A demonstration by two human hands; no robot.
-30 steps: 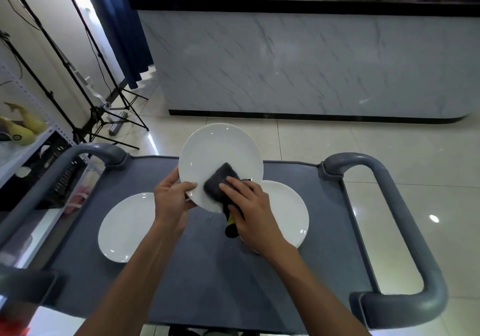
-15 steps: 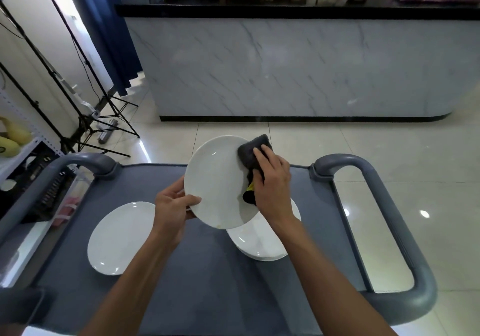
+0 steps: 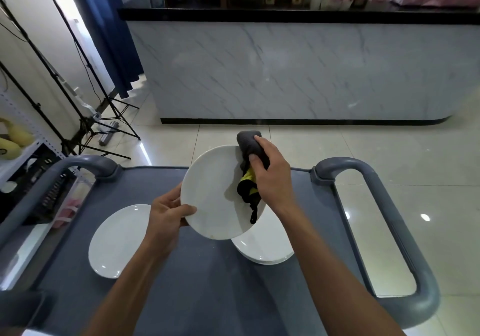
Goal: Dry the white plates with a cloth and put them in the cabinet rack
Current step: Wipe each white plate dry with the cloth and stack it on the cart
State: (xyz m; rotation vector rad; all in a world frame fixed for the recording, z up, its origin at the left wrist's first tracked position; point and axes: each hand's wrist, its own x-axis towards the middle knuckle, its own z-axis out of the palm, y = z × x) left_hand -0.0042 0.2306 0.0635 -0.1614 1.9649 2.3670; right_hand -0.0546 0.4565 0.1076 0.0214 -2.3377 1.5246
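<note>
At the far left of the frame a shelf (image 3: 23,153) holds yellow shapes, and black tripods (image 3: 85,117) stand on the tiled floor beside a blue curtain (image 3: 104,31). Lower left, a single plate (image 3: 117,242) lies flat on the grey cart (image 3: 202,291), well apart from the hands. Just right of it, the left hand (image 3: 167,216) grips the lower left rim of a lifted plate (image 3: 213,198), thumb curled over the front face, fingers behind. This plate is tilted, held above the cart at the centre of the frame. At its upper right edge the right hand (image 3: 270,177) clutches a dark grey cloth (image 3: 250,151) with a yellow patch, fingers curled round it and pressing it against the plate; a black strip of the cloth dangles over the plate's face. Below the right wrist, a stack (image 3: 265,247) of plates rests on the cart, partly hidden by the lifted plate. Across the top of the frame runs a marble-fronted counter (image 3: 298,70)
</note>
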